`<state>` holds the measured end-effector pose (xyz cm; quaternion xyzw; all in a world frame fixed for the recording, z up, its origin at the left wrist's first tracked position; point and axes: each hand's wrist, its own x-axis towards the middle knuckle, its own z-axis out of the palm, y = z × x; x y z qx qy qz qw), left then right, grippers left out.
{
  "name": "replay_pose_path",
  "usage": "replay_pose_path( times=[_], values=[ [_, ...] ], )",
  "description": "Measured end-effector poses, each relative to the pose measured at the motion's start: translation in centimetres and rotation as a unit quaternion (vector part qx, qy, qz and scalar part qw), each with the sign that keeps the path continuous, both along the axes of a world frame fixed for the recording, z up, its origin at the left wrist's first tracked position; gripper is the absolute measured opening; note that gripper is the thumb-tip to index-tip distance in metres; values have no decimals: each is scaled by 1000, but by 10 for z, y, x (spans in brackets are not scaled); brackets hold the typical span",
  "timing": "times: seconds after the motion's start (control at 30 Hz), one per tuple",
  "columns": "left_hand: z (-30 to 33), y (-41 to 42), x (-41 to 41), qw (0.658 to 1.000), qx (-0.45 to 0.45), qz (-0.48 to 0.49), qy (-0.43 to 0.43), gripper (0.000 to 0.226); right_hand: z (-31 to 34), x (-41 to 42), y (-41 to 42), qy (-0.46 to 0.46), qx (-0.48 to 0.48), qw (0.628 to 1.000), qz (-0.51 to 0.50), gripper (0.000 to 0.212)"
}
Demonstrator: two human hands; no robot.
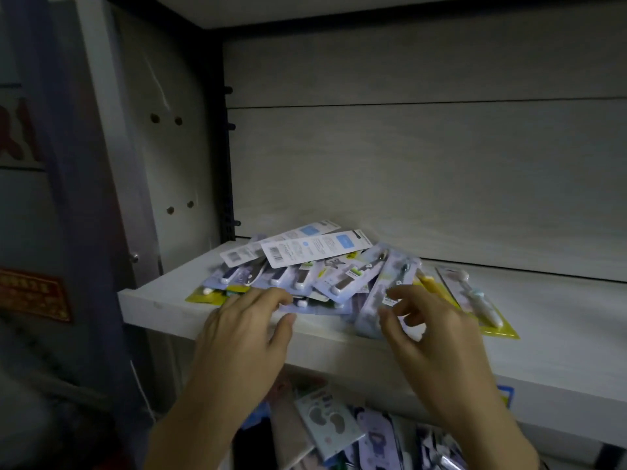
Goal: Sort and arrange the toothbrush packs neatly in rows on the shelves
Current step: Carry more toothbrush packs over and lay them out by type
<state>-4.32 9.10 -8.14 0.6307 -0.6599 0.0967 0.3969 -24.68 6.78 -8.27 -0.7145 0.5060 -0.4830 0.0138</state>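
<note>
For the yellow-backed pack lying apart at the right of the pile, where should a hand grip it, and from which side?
Probably the yellow-backed pack by its near corner, coming from the front with the right hand: it lies flat, that end pokes toward the shelf edge, clear of the pile.
</note>
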Motion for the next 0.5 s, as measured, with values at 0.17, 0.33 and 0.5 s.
replay_pose_path(
  times=[0.17,0.33,0.5],
  values=[
    [17,-40,21,1000,-13,5,-24,20,13,8,-29,11,-16,1000,-16,19],
    [23,-73,34,1000,-12,-3,-27,24,19,18,-48,12,-17,999,-35,18],
    [29,-103,45,999,12,0,-33,31,23,31,-57,10,-6,997,-73,14]
  ],
)
